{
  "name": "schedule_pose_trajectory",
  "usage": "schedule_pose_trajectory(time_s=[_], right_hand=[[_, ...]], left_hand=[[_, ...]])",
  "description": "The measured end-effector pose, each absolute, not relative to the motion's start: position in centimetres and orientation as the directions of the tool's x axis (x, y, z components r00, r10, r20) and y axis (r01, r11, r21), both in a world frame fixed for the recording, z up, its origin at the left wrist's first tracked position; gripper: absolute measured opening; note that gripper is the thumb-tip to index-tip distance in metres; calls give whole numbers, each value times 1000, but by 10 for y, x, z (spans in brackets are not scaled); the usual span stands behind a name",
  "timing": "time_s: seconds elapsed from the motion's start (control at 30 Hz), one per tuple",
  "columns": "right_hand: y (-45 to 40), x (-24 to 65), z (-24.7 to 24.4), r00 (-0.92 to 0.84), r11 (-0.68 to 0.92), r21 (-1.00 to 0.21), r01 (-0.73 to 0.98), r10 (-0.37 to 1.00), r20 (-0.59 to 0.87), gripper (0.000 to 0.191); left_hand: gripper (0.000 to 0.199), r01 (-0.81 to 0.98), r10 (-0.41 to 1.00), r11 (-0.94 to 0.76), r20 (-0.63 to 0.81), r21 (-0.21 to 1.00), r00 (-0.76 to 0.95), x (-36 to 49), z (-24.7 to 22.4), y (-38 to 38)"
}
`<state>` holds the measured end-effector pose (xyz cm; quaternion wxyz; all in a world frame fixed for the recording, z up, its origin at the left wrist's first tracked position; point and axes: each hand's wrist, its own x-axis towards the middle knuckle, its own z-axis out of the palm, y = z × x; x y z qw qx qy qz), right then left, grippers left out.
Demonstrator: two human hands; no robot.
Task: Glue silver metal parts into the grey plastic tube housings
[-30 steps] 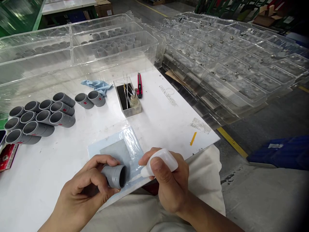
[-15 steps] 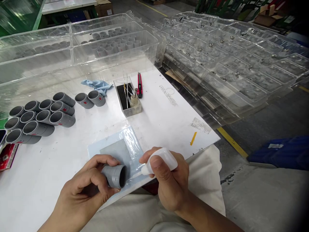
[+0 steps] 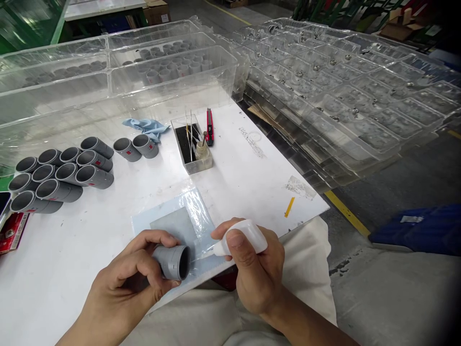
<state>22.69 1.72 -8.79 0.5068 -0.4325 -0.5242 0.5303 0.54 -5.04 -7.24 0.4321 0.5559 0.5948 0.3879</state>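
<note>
A grey tube [image 3: 169, 262] is held on its side in my left hand [image 3: 133, 274], its open end facing right. My right hand [image 3: 255, 264] grips a white squeeze bottle [image 3: 248, 235], whose thin nozzle points left at the tube's open end. Whether the nozzle tip touches the rim is too fine to tell. Under and behind the tube lies a light blue sheet [image 3: 147, 215] with a grey square pad [image 3: 175, 223] on it.
Several grey tubes [image 3: 95, 177] stand at the left, beside a blue cloth [image 3: 146, 127]. A clear box [image 3: 200, 166] with tweezers and a small bottle sits by a red cutter [image 3: 210, 127]. Clear trays [image 3: 173, 96] line the back; more trays [image 3: 345, 105] lie right.
My right hand and the bottle have shifted very slightly right and up. The left hand holds the tube almost exactly as before. The whole view has moved a little.
</note>
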Motion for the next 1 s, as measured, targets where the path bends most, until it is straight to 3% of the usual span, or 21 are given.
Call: schedule_pose_trajectory(time_s=[0.6, 0.87, 1.0], right_hand=[[21, 219, -86, -18, 125, -986, -112, 992, 128, 30], [18, 223, -93, 33, 87, -970, -227, 996, 82, 36], [18, 223, -94, 34, 88, -968, -234, 996, 83, 33]], left_hand=[[28, 366, 996, 23, -51, 930, 67, 0, -75, -49], [25, 290, 990, 134, -114, 947, -86, 12, -70, -51], [24, 252, 995, 92, -98, 963, 8, 4, -74, -51]])
